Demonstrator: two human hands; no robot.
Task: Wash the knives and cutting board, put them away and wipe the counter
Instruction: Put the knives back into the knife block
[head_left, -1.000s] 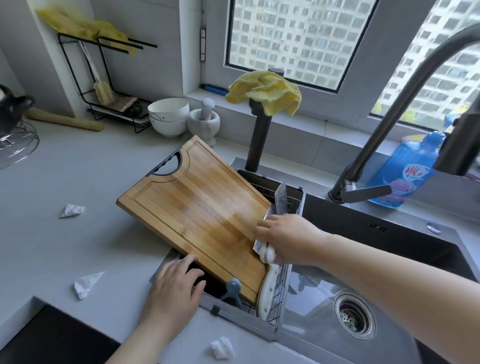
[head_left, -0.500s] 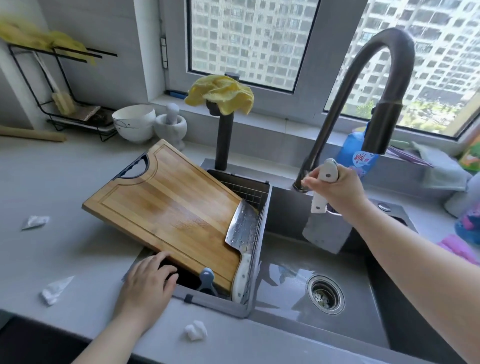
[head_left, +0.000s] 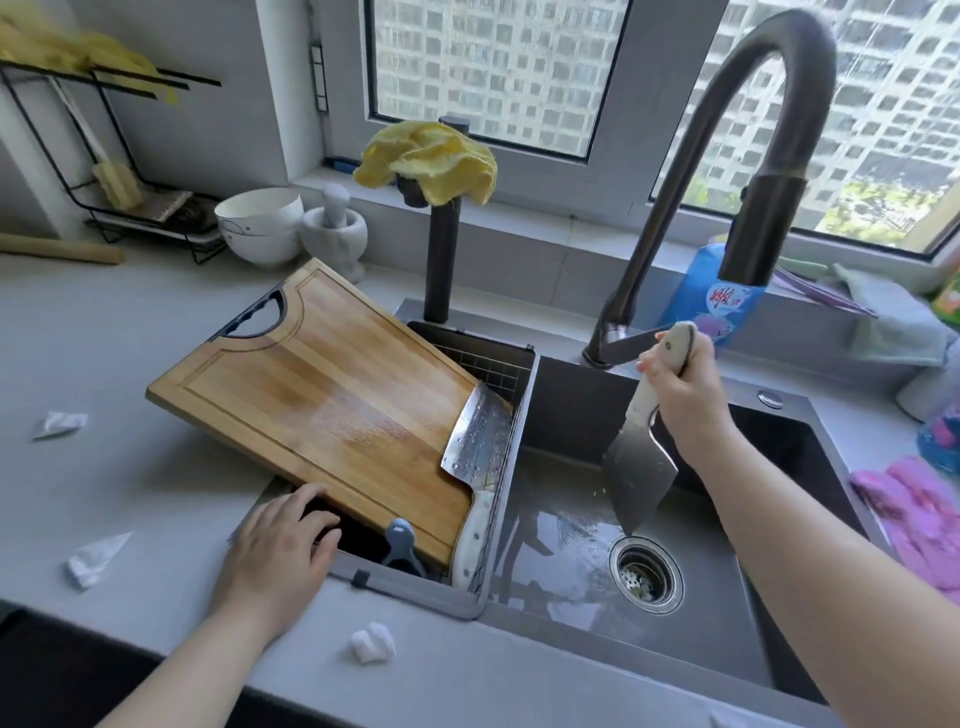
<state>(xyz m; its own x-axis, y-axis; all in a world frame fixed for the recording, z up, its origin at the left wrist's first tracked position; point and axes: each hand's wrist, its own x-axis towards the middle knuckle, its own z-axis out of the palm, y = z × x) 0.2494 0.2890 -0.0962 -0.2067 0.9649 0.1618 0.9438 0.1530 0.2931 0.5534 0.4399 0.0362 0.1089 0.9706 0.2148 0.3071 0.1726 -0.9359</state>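
The right hand (head_left: 685, 395) wraps the middle of the handle of the held knife (head_left: 636, 478), so only butt and neck show, and the blade looks soft with blur. The wet knife (head_left: 480, 441) covers the right edge of the cutting board (head_left: 322, 395). The board's low corner and that knife's handle end sink behind the wire of the drain basket (head_left: 498, 364). A grey-blue thing (head_left: 399, 540) pokes up there — what it is cannot be told. The faucet (head_left: 753, 228) head hides part of the blue pouch (head_left: 691, 296), whose print is too small to read. A yellow cloth (head_left: 426, 166) caps the dark post (head_left: 441, 270). The pink gloves (head_left: 914, 514), the rack (head_left: 156, 221), the rolling pin (head_left: 62, 252) and the 2 forearms run off the frame's edges.
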